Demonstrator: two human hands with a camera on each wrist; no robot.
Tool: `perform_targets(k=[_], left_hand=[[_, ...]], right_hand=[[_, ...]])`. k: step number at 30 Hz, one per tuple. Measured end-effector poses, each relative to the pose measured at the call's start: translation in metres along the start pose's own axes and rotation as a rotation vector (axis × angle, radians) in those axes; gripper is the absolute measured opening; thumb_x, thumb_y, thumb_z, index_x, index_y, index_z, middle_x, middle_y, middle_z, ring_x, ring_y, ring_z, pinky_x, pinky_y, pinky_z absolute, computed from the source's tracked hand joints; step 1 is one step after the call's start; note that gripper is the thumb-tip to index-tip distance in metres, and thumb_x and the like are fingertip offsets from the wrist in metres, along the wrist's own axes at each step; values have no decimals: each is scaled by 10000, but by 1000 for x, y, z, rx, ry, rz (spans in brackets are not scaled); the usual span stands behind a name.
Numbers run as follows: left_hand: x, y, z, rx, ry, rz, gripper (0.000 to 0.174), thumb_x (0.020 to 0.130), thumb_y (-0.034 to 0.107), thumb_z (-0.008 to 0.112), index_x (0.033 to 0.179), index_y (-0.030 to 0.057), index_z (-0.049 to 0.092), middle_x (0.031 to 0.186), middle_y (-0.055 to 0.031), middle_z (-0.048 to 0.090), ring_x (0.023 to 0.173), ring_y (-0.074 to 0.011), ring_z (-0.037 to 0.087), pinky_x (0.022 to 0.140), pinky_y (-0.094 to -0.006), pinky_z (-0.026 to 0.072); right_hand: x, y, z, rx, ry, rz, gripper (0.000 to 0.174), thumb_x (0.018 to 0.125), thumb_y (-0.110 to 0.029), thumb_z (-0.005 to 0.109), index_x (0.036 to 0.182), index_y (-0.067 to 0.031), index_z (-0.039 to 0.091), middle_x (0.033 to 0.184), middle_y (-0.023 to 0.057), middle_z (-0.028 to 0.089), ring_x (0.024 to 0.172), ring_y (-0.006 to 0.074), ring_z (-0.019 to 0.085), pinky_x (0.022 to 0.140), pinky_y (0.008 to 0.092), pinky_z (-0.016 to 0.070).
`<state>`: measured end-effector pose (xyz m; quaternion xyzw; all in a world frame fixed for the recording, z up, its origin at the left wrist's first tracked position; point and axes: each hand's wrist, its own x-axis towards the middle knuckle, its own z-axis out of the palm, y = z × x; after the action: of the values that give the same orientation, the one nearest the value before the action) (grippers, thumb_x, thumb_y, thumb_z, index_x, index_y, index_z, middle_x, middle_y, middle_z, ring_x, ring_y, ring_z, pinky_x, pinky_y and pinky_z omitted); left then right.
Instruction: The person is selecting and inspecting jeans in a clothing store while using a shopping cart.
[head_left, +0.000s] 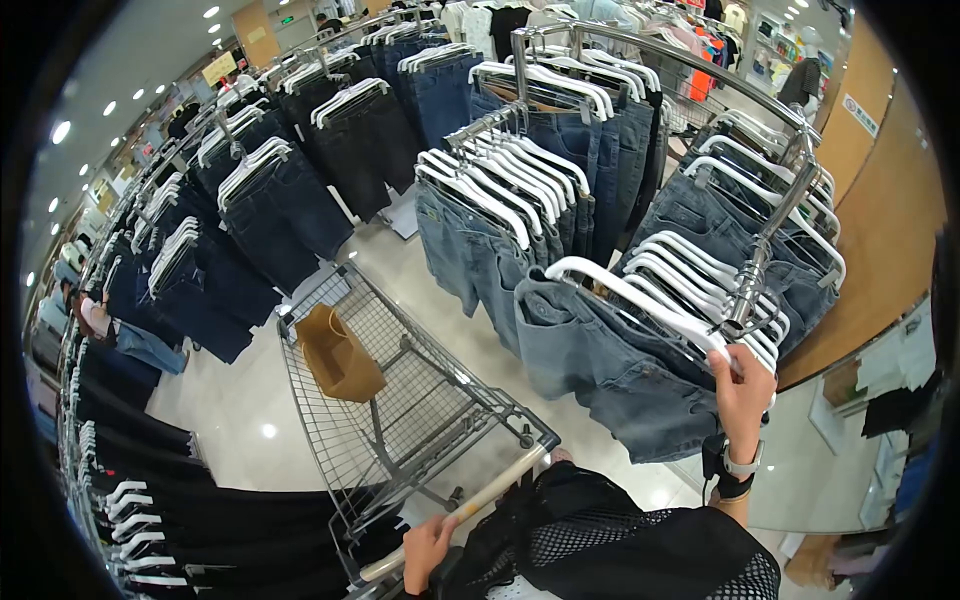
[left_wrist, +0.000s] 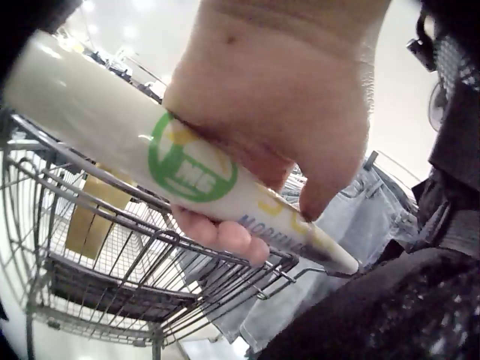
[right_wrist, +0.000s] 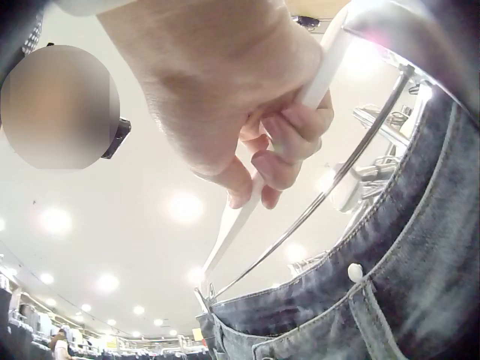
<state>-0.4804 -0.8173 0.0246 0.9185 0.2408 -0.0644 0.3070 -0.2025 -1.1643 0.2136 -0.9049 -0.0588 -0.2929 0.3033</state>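
Observation:
My right hand (head_left: pixel 745 395) pinches the white hanger (head_left: pixel 640 300) at the front of the near rack. Grey-blue denim shorts (head_left: pixel 620 370) hang from that hanger, waistband up. In the right wrist view, fingers and thumb curl round the hanger's white bar (right_wrist: pixel 232 225) above the waistband (right_wrist: pixel 300 289). My left hand (head_left: pixel 428 548) grips the cart's pale handle (head_left: pixel 490 492) low in the head view. The left wrist view shows fingers wrapped under the handle, beside its round green logo (left_wrist: pixel 191 159). A brown paper bag (head_left: pixel 335 355) sits in the wire shopping cart (head_left: pixel 420 400).
A chrome rack (head_left: pixel 660 45) holds more jeans and shorts on white hangers. Dark shorts (head_left: pixel 280 205) hang on racks beyond the cart, and black trousers (head_left: pixel 250 530) at lower left. A wooden wall panel (head_left: pixel 890 210) stands right. Pale floor (head_left: pixel 235 430) shows left of the cart.

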Motion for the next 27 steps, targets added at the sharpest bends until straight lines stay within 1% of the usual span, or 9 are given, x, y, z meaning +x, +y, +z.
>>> perform_targets(k=[4, 8, 10, 17, 19, 20, 22, 24, 27], left_hand=[[3, -2, -2, -26, -48, -1, 388, 907, 430, 531, 837, 66, 647, 646, -150, 601, 652, -375, 601, 558, -436, 442], [0, 6, -4, -69, -24, 21, 388, 913, 429, 524, 837, 64, 633, 641, -149, 593, 657, -385, 595, 566, -445, 446], [1, 1, 2, -68, 13, 87, 378, 912, 421, 531, 845, 65, 639, 632, -149, 593, 640, -382, 595, 548, -440, 443], [-5, -3, 16, -69, 138, 106, 358, 896, 419, 568, 881, 78, 679, 603, -112, 593, 568, -321, 591, 500, -404, 436], [-8, -2, 19, -76, 167, 99, 360, 895, 422, 567, 889, 81, 681, 601, -104, 595, 568, -316, 593, 503, -402, 439], [-8, -4, 23, -57, 177, 96, 365, 891, 429, 571, 899, 82, 682, 602, -99, 597, 572, -310, 598, 509, -398, 445], [-14, -3, 25, -50, 190, 76, 370, 887, 436, 574, 908, 84, 684, 603, -94, 599, 576, -304, 603, 514, -393, 451], [-16, -4, 27, -75, 242, 103, 384, 874, 454, 584, 896, 86, 691, 625, -95, 616, 596, -298, 615, 529, -386, 464], [-21, 0, 19, -87, 210, 58, 361, 857, 429, 607, 885, 80, 697, 697, -94, 658, 660, -295, 643, 574, -384, 501]], right_hand=[[14, -25, -4, 128, 70, 3, 248, 852, -235, 694, 805, 0, 632, 538, -31, 465, 504, 36, 378, 460, 205, 280], [31, -46, 8, 435, 122, 7, 204, 898, -186, 645, 827, 2, 608, 600, -77, 411, 541, 11, 296, 476, 204, 181], [45, -68, 22, 513, 204, -77, 195, 902, -173, 639, 821, 0, 605, 614, -80, 411, 556, 7, 287, 486, 207, 166], [83, -172, 60, 995, 105, -216, 210, 933, -200, 600, 876, -1, 634, 698, -66, 507, 610, -12, 345, 524, 184, 204], [85, -191, 65, 1236, -121, -127, 277, 949, -275, 570, 862, -16, 620, 656, -76, 452, 576, -3, 310, 513, 186, 214], [83, -194, 69, 1242, -136, -133, 277, 949, -275, 570, 862, -16, 620, 656, -76, 452, 576, -3, 310, 513, 186, 214], [86, -197, 74, 1430, -440, -17, 302, 957, -321, 544, 876, -34, 594, 650, -81, 391, 559, 3, 280, 500, 187, 211], [78, -186, 84, 1553, -660, 35, 262, 975, -300, 509, 941, -43, 546, 678, -79, 350, 569, 4, 268, 486, 180, 199], [59, -169, 87, 1676, -914, 262, 217, 994, -249, 462, 987, -37, 505, 677, -71, 298, 560, 18, 243, 477, 181, 202]])
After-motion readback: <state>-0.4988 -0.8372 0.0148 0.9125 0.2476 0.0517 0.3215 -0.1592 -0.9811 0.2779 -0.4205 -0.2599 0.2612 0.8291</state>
